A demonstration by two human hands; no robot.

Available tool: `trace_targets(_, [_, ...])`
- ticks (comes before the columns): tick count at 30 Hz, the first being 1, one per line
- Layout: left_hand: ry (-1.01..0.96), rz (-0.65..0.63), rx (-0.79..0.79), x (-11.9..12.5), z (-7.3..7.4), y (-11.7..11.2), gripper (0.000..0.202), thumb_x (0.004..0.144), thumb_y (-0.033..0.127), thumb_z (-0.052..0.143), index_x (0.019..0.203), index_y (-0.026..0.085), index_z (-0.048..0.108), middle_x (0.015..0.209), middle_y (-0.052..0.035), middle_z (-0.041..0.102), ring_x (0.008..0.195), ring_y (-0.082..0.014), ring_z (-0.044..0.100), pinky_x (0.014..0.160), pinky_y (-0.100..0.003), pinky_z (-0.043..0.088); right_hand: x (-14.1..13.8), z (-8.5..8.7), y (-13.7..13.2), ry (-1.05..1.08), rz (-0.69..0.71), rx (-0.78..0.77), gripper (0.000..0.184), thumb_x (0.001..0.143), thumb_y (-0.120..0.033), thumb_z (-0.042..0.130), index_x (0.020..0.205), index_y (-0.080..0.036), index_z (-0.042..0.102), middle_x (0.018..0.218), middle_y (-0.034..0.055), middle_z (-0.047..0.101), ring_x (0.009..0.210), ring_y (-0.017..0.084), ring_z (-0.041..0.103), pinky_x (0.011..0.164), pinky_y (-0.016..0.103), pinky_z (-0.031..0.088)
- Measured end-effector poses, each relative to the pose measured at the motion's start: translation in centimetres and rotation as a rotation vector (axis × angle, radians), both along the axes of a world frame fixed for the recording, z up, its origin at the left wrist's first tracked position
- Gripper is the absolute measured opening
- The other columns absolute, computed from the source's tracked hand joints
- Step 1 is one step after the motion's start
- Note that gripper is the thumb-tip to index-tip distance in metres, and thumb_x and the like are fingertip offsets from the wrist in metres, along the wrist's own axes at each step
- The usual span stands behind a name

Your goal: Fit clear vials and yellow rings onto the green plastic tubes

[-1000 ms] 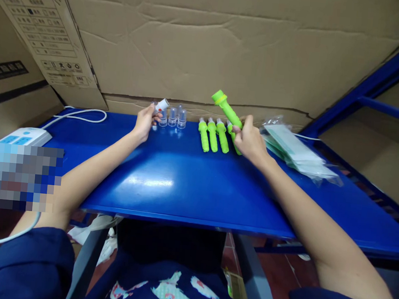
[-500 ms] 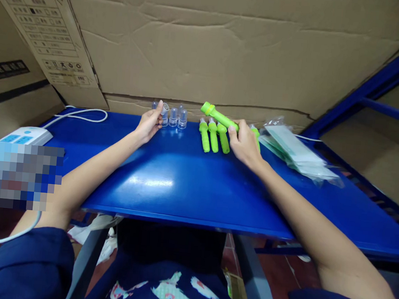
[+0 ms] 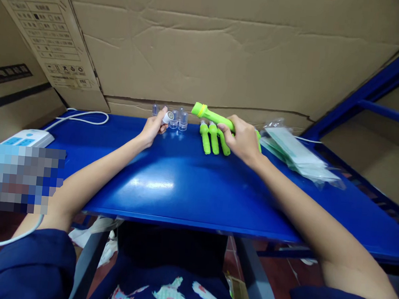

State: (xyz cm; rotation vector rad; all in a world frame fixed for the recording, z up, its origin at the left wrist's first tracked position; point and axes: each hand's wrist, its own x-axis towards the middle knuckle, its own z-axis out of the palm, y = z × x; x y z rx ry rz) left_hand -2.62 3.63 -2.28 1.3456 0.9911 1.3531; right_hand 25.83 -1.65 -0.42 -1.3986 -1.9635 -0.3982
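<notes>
Between the fingertips of my left hand [image 3: 154, 128] is a small white cylindrical piece [image 3: 168, 117], its round grey-centred end facing right. Clear domed caps [image 3: 183, 119] stand on the table just behind that hand. My right hand [image 3: 241, 143] grips a bright green tube [image 3: 216, 118], shaped like a flashlight body. A yellow ring circles it near its wider ribbed end, which points up and left. Below it, similar green tubes with clear tips [image 3: 205, 138] lie side by side, one partly covered by my right hand.
A blue table [image 3: 189, 186] backs onto a large cardboard sheet [image 3: 208, 52]. Plastic-bagged flat packs [image 3: 297, 151] lie at the right. On the left are a white power strip [image 3: 22, 139] and its cable [image 3: 91, 111]. A blue metal frame [image 3: 383, 77] rises at right.
My left hand has moved slightly right with the white piece, whose round end now turns toward the green tube. My right hand has brought the tube a little left and lower.
</notes>
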Motion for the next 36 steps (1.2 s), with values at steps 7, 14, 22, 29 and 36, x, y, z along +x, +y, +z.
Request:
trace_targets(7, [0.063, 0.044, 0.040, 0.6, -0.5, -0.4, 0.049, 0.091, 0.060, 0.063, 0.068, 0.018, 0.053, 0.060, 0.0032, 0.050, 0.049, -0.0059, 0.046, 0.047, -0.019, 0.032, -1.4, 1.6, -0.1, -0.089, 0.038, 0.060, 0.035, 0.101, -0.041, 0.044, 0.118, -0.019, 0.065, 0.105, 0.0139, 0.070, 0.098, 0.032, 0.065, 0.073, 0.037, 0.045])
trace_targets(14, [0.125, 0.032, 0.084, 0.8, -0.6, -1.2, 0.022, 0.090, 0.038, 0.072, 0.089, 0.018, 0.064, 0.067, 0.0029, 0.059, 0.054, -0.0067, 0.052, 0.050, -0.018, 0.036, -0.3, -1.6, -0.1, -0.220, 0.071, 0.020, 0.040, 0.102, -0.043, 0.040, 0.122, -0.017, 0.064, 0.104, 0.0157, 0.069, 0.098, 0.031, 0.064, 0.068, 0.035, 0.043])
trace_targets(22, [0.153, -0.029, 0.084, 1.3, -0.7, -1.7, 0.027, 0.079, 0.030, 0.081, 0.101, 0.018, 0.069, 0.078, -0.0007, 0.069, 0.062, -0.0092, 0.061, 0.053, -0.018, 0.041, -0.4, -2.3, 0.0, -0.222, 0.105, 0.034, 0.043, 0.103, -0.047, 0.040, 0.120, -0.017, 0.066, 0.106, 0.0151, 0.072, 0.095, 0.029, 0.067, 0.070, 0.033, 0.045])
trace_targets(29, [0.145, -0.041, 0.079, 1.1, -0.6, -1.7, 0.032, 0.072, 0.023, 0.084, 0.099, 0.018, 0.068, 0.080, -0.0008, 0.072, 0.065, -0.0105, 0.064, 0.060, -0.020, 0.048, -0.3, -2.6, -0.1, -0.220, 0.103, 0.033, 0.044, 0.103, -0.048, 0.042, 0.120, -0.015, 0.067, 0.105, 0.0151, 0.073, 0.095, 0.029, 0.068, 0.070, 0.033, 0.045])
trace_targets(36, [0.150, -0.022, 0.081, 1.3, -0.6, -1.9, 0.032, 0.072, 0.025, 0.085, 0.099, 0.018, 0.069, 0.083, -0.0020, 0.073, 0.067, -0.0113, 0.065, 0.066, -0.023, 0.051, -0.2, -2.6, -0.2, -0.197, 0.117, 0.052, 0.045, 0.103, -0.049, 0.040, 0.119, -0.016, 0.067, 0.105, 0.0142, 0.074, 0.095, 0.028, 0.069, 0.072, 0.034, 0.047])
